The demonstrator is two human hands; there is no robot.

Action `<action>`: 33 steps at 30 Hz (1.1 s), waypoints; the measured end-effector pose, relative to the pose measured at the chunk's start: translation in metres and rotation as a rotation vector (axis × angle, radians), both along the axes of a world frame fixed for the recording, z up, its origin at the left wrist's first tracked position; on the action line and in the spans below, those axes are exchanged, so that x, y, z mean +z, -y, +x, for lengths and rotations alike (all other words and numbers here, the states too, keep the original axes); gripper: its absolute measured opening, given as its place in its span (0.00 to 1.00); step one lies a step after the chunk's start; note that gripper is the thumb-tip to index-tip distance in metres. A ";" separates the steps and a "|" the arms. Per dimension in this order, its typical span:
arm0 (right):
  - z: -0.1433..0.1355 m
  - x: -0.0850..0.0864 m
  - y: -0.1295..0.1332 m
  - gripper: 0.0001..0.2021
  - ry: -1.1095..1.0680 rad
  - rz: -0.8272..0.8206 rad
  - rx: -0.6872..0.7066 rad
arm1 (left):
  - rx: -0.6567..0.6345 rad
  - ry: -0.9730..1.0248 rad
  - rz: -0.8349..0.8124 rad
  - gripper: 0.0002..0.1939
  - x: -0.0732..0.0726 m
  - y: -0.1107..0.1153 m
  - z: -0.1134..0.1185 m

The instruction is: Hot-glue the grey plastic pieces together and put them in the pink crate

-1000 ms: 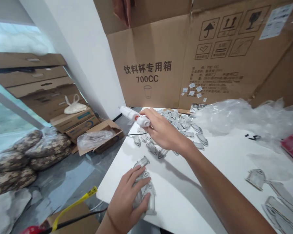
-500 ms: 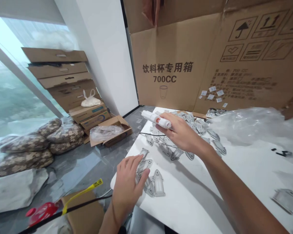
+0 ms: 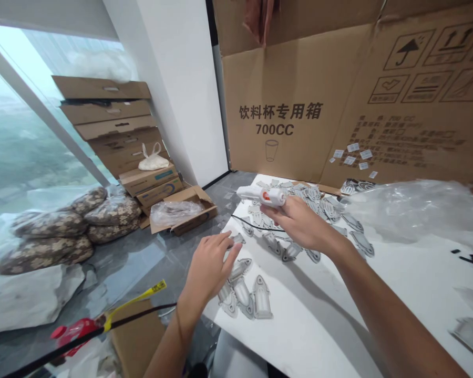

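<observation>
My right hand [image 3: 299, 219] is closed around a white glue gun [image 3: 262, 196] with an orange part, held above the white table [image 3: 319, 315]. A black cord runs below the gun. My left hand [image 3: 209, 261] hovers at the table's left edge, thumb and fingers apart, beside a small grey-clear piece [image 3: 237, 239]. Just right of that hand lie several flat pieces with grey rims, one of them a pointed piece [image 3: 262, 297] set slightly apart. Many similar pieces [image 3: 313, 197] are spread beneath and behind the glue gun.
Clear plastic wrap [image 3: 413, 210] covers the table's right rear. A large cardboard box [image 3: 284, 79] stands behind. On the floor at left are an open carton [image 3: 197, 210], stacked boxes [image 3: 118, 128], patterned bundles [image 3: 51, 226], a red bottle [image 3: 76, 333] and a yellow strap [image 3: 136, 303].
My left hand has lifted off the cluster of pieces and shifted toward the far side, uncovering them. The view has turned slightly left; my right hand still holds the glue gun.
</observation>
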State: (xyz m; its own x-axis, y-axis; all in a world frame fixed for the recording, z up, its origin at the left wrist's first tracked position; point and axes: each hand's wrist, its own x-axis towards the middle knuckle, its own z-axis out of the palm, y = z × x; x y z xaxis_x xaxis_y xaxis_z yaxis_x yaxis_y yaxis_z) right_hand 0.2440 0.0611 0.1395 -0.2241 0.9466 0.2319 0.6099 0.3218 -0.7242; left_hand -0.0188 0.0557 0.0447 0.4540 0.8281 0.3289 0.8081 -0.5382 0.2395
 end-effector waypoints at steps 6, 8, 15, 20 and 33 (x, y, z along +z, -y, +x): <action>0.002 -0.005 -0.001 0.13 0.031 -0.002 0.008 | -0.048 -0.059 -0.079 0.21 0.000 0.005 0.014; 0.003 -0.006 -0.001 0.12 0.047 -0.024 0.018 | -0.047 -0.040 -0.078 0.21 -0.002 0.008 0.014; 0.007 -0.003 -0.003 0.14 0.119 -0.129 0.141 | -0.036 0.133 -0.079 0.18 -0.004 0.019 0.001; 0.009 -0.005 -0.004 0.14 0.121 -0.163 0.163 | -0.008 0.148 -0.092 0.18 -0.008 0.023 -0.008; 0.006 -0.015 -0.010 0.15 0.146 -0.232 0.287 | -0.010 0.224 -0.067 0.17 -0.021 0.020 -0.019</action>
